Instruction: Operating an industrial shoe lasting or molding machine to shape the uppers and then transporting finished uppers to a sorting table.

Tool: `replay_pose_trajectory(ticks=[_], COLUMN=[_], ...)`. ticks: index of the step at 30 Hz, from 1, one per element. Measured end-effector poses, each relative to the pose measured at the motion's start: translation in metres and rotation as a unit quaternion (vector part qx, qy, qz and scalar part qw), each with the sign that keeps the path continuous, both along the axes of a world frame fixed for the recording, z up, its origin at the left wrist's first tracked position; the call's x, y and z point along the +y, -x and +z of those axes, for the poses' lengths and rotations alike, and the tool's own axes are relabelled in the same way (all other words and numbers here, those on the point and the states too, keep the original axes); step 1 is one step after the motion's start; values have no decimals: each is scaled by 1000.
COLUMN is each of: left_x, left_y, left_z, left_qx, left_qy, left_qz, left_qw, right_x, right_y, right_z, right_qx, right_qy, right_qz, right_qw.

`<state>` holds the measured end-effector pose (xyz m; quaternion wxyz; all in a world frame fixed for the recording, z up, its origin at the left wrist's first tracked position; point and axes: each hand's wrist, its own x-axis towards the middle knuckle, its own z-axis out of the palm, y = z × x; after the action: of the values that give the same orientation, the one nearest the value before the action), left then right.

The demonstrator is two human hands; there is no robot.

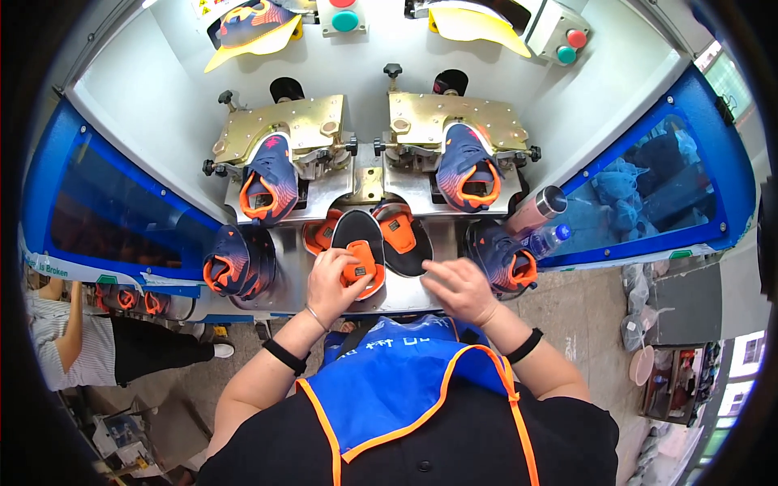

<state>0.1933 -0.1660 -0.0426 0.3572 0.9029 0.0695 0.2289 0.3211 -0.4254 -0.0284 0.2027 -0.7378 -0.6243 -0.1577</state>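
My left hand (pixel 331 283) is closed on the orange heel part of a black and orange insole (pixel 356 229), just in front of my apron. My right hand (pixel 460 290) has its fingers stretched out toward the left, fingertips close to the rounded black end of a second insole (pixel 405 248). Whether they touch it I cannot tell. Behind the held insole lies another orange piece (pixel 318 233), partly covered. Navy and orange sneakers stand on both sides: a left one (pixel 241 261) and a right one (pixel 504 257).
Two brass-coloured clamping fixtures (pixel 288 121) (pixel 462 116) stand behind, with a sneaker (pixel 271 178) at the left and another (pixel 470 170) at the right. A pink tumbler (pixel 536 212) and a blue-capped bottle (pixel 548 238) stand at right. Button boxes (pixel 344 18) (pixel 559 39) hang above. A person (pixel 89 340) is at far left.
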Motion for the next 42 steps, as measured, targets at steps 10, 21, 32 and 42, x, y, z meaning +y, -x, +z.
replay_pose_trajectory(ticks=[10, 21, 32, 42], left_x=[30, 70, 36, -2], left_y=[7, 27, 17, -37], left_z=[-65, -142, -31, 5], left_qx=[99, 179, 41, -90], left_qy=[50, 247, 19, -177], left_qz=[184, 224, -67, -210], left_qw=[977, 926, 997, 957], right_x=[48, 29, 31, 58], right_y=[-20, 9, -8, -20], right_z=[-104, -59, -47, -3], right_qx=[332, 560, 237, 71], right_qy=[-36, 102, 6, 94], right_qz=[-325, -357, -361, -136], right_qw=[885, 741, 902, 984])
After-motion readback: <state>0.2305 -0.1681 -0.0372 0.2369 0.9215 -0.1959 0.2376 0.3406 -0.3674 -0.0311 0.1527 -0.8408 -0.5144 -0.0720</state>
